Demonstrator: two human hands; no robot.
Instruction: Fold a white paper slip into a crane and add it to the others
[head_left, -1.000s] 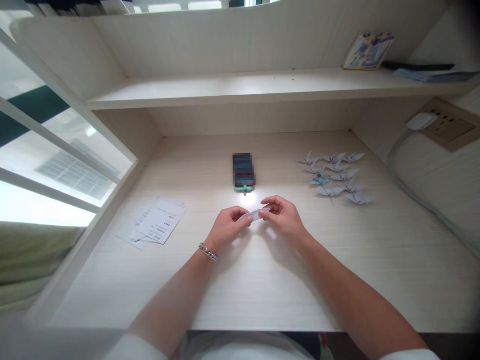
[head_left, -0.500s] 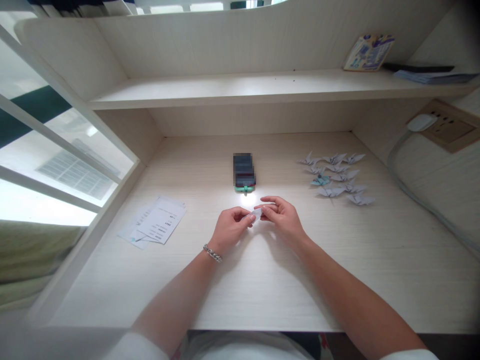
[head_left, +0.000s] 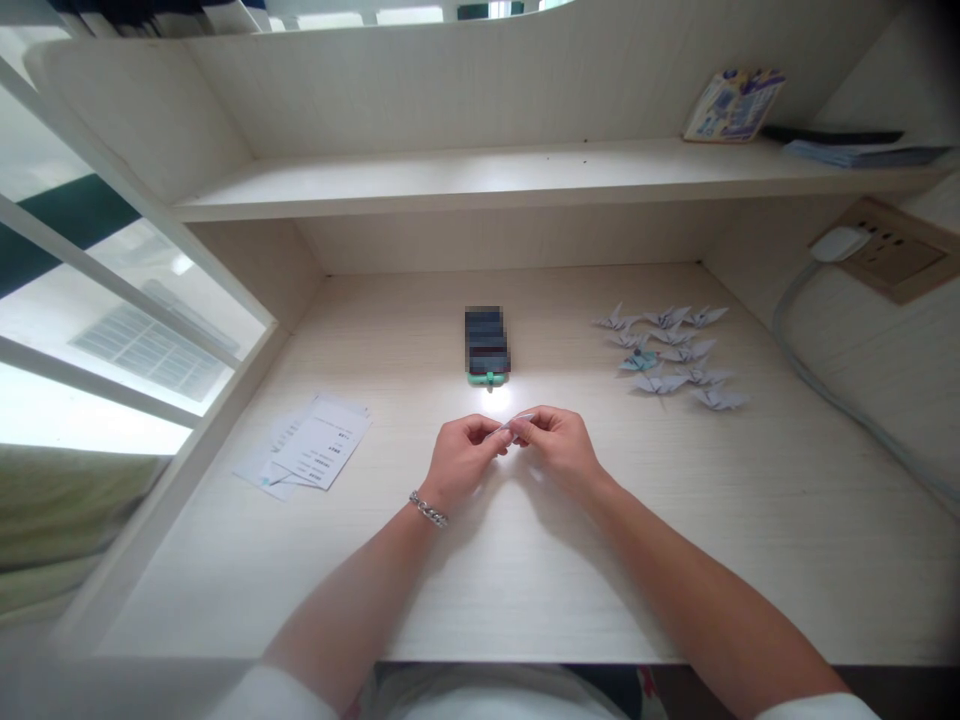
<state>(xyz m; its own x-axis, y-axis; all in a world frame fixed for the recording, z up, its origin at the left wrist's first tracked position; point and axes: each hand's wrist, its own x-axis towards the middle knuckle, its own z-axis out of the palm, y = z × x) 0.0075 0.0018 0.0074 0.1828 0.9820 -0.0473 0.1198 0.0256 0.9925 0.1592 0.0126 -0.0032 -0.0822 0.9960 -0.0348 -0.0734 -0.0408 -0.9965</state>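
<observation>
My left hand [head_left: 463,455] and my right hand [head_left: 559,445] meet just above the desk [head_left: 525,560], both pinched on a small folded piece of pale paper [head_left: 512,424]. Most of the paper is hidden between the fingertips. A chain bracelet [head_left: 428,509] sits on my left wrist. Right behind the hands a phone [head_left: 487,345] lies on the desk with a bright light at its near end.
Several folded paper cranes [head_left: 670,355] lie in a cluster at the right. A few printed slips [head_left: 311,450] lie at the left. The shelf [head_left: 525,175] above holds a small booklet [head_left: 733,102] and dark flat items. A cable [head_left: 817,370] runs from a wall socket [head_left: 885,250] on the right.
My hands have drawn closer together, and the paper strip that was stretched between them is now folded smaller and mostly covered by the fingers.
</observation>
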